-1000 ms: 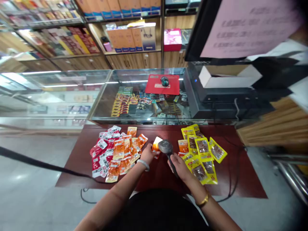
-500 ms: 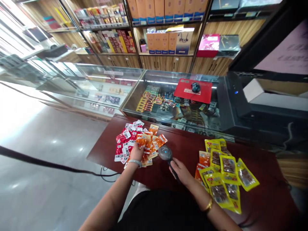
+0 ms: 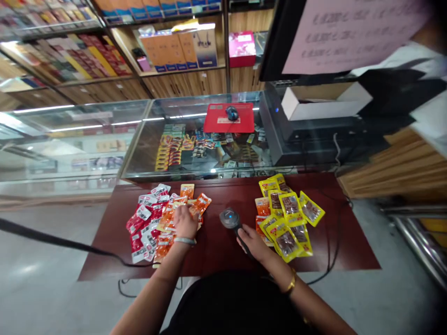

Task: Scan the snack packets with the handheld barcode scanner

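One second on, shifts left hand (image 3: 186, 223) from beside the black-and-grey plastic handheld scanner (image 3: 229, 217) to the shiny orange plastic packets (image 3: 168, 217) heaped left on the dark-red wooden bench (image 3: 216, 256); cannot tell whether gripping one. Grasps scanner in right hand (image 3: 253, 241), leaving no packet at its head.

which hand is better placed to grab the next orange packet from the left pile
Probably the left hand: it rests over the orange packets there. The right hand is holding a handheld barcode scanner and sits farther off, beside the yellow-edged packets.
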{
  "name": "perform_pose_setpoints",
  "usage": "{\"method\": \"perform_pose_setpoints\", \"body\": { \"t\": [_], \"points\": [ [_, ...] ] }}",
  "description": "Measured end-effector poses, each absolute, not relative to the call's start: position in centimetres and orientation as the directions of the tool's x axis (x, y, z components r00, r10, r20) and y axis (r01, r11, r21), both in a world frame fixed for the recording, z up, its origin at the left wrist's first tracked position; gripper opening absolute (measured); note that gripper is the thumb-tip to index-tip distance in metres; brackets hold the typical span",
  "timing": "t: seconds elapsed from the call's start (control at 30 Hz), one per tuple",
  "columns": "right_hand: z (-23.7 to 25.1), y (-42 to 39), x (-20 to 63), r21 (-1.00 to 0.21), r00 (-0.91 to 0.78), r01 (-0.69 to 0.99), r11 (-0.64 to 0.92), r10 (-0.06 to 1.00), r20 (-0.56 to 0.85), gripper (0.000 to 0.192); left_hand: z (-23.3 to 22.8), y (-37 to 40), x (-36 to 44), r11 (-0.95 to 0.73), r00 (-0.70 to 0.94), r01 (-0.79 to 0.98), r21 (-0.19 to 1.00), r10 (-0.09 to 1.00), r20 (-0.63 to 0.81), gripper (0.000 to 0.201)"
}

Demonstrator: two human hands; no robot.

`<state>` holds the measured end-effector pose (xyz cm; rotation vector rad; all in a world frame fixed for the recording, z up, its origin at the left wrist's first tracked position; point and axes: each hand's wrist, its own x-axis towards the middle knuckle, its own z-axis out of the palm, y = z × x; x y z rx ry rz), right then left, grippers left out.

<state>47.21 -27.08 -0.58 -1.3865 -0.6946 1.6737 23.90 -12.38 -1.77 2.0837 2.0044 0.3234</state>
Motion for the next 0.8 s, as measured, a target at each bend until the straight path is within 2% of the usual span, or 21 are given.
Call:
{"method": "perform_pose_setpoints", "body": {
  "t": [0.13, 0.27, 0.43, 0.6, 0.7, 0.8],
  "points": [
    [-0.6, -28.9, 49.1, -0.81, 0.051, -0.31, -0.497, 0.843, -0.536, 0.055, -3.6, -13.3, 33.0, -0.304, 0.414, 0.79, 0.532, 0.905, -0.099, 0.021],
    [-1.0, -31.1, 51.2, -0.816, 0.192, -0.34, -0.467, 0.815, -0.546, 0.054, -6.1, -13.7, 40.5, -0.303, 0.549, 0.65, 0.697, 0.821, -0.155, 0.025],
    [-1.5, -33.6, 53.2, -0.772, 0.334, -0.47, -0.428, 0.723, -0.605, 0.057, -7.3, -12.1, 46.9, -0.285, 0.588, 0.685, 0.671, 0.76, -0.277, 0.036],
    [-1.4, -35.2, 53.5, -0.728, 0.383, -0.559, -0.396, 0.656, -0.651, 0.058, -6.7, -11.1, 49.7, -0.34, 0.606, 0.757, 0.558, 0.685, -0.404, 0.017],
    [-1.4, -35.4, 53.1, -0.724, 0.386, -0.557, -0.407, 0.645, -0.659, 0.059, -6.5, -11.3, 49.0, -0.203, 0.549, 0.763, 0.614, 0.705, -0.449, 0.014],
    [-1.3, -35.1, 52.6, -0.744, 0.365, -0.512, -0.429, 0.675, -0.641, 0.058, -6.4, -11.4, 46.8, 0.121, 0.432, 0.68, 0.723, 0.731, -0.528, 0.015]
  ]
}}
